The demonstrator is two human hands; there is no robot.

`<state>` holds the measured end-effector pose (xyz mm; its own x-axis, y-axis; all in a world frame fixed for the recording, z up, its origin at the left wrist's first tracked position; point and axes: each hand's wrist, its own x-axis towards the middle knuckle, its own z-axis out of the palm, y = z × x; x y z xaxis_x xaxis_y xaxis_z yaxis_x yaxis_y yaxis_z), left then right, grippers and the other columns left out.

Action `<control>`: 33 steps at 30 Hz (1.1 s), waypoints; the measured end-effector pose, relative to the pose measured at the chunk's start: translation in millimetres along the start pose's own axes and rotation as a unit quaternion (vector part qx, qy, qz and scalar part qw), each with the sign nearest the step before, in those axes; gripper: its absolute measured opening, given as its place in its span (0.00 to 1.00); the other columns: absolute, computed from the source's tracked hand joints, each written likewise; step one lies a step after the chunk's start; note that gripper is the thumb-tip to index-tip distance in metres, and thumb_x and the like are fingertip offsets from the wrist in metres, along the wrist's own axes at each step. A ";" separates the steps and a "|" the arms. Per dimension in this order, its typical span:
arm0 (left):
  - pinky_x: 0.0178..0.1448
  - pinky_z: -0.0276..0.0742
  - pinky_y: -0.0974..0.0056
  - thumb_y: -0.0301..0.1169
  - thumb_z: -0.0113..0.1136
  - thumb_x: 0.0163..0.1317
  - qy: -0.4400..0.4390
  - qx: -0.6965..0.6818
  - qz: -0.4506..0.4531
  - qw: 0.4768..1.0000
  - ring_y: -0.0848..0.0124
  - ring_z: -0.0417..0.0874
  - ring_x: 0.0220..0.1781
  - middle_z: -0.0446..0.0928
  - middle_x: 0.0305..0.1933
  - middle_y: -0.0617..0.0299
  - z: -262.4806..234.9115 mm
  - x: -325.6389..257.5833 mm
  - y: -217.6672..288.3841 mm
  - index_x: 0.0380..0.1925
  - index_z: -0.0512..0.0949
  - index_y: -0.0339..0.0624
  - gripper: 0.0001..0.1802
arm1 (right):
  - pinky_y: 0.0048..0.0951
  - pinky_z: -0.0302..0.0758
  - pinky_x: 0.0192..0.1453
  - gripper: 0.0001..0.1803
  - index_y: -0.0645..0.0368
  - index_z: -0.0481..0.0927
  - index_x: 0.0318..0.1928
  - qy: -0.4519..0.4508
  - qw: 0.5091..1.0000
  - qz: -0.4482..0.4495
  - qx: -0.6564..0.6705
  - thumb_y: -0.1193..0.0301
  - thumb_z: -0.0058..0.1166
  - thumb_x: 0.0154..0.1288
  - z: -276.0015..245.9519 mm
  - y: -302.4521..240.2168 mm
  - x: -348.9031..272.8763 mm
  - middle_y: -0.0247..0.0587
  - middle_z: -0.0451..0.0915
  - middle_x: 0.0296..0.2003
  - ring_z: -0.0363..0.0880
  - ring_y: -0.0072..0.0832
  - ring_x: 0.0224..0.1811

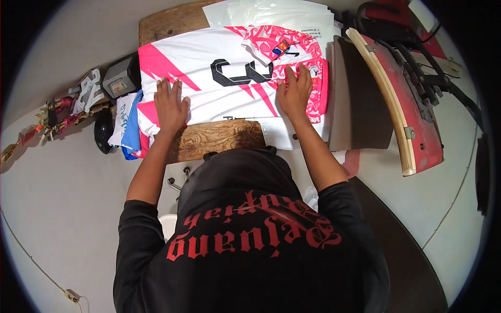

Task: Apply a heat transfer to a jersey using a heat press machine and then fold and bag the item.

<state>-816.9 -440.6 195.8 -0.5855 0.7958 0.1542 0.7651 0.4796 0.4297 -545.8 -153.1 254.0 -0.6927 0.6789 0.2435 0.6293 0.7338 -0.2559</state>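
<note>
A white and pink sports jersey [209, 60] with a large black number lies partly folded on the wooden table. Its long side runs left to right, with the patterned pink sleeve [261, 44] laid over the far right part. My left hand [171, 104] rests flat on the jersey's left part, fingers stretched out. On the right part, near the patterned end, my right hand [295, 94] lies with its fingers spread, touching the cloth. Neither hand grips anything.
The wooden table [219, 141] shows bare grain along its near edge. White plastic packaging [276, 15] lies beyond the jersey. Blue and white folded clothes [130, 122] and a dark speaker-like box [121, 77] are at left. A red curved panel with a pale edge [402, 104] stands at right.
</note>
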 end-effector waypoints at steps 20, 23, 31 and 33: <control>0.75 0.70 0.50 0.32 0.76 0.55 -0.027 -0.238 0.104 0.965 0.45 0.70 0.74 0.66 0.76 0.45 15.3 208.2 79.6 0.75 0.66 0.52 0.46 | 0.26 0.73 0.34 0.15 0.54 0.85 0.56 -0.073 0.965 0.065 0.245 0.73 0.56 0.72 -23.8 10.1 200.9 0.37 0.86 0.32 0.76 0.18 0.28; 0.76 0.68 0.47 0.36 0.80 0.49 -0.005 -0.258 0.151 0.954 0.40 0.66 0.76 0.61 0.77 0.38 28.5 222.0 150.3 0.79 0.60 0.52 0.56 | 0.24 0.76 0.39 0.15 0.54 0.87 0.56 -0.123 0.951 0.044 0.280 0.71 0.58 0.71 -39.0 -5.5 192.9 0.35 0.87 0.34 0.78 0.18 0.32; 0.52 0.82 0.48 0.39 0.57 0.68 -0.148 -0.291 0.061 0.943 0.48 0.88 0.45 0.87 0.43 0.46 32.8 235.8 198.4 0.58 0.83 0.49 0.20 | 0.35 0.79 0.51 0.16 0.49 0.88 0.55 -0.030 0.961 0.096 0.257 0.63 0.63 0.69 -62.8 27.8 161.6 0.44 0.85 0.44 0.82 0.37 0.43; 0.52 0.82 0.48 0.41 0.56 0.69 -0.179 -0.256 0.059 0.948 0.47 0.88 0.45 0.87 0.41 0.44 26.4 237.2 197.5 0.59 0.83 0.47 0.22 | 0.45 0.68 0.72 0.30 0.45 0.81 0.66 -0.011 0.981 -0.036 0.192 0.58 0.68 0.63 -66.2 16.6 153.2 0.45 0.76 0.62 0.69 0.46 0.67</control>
<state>-797.6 -147.4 293.8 -0.3053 0.9512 -0.0441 0.5363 0.2100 0.8175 -618.1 -35.3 349.0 -0.7407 0.6214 0.2554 0.4013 0.7141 -0.5736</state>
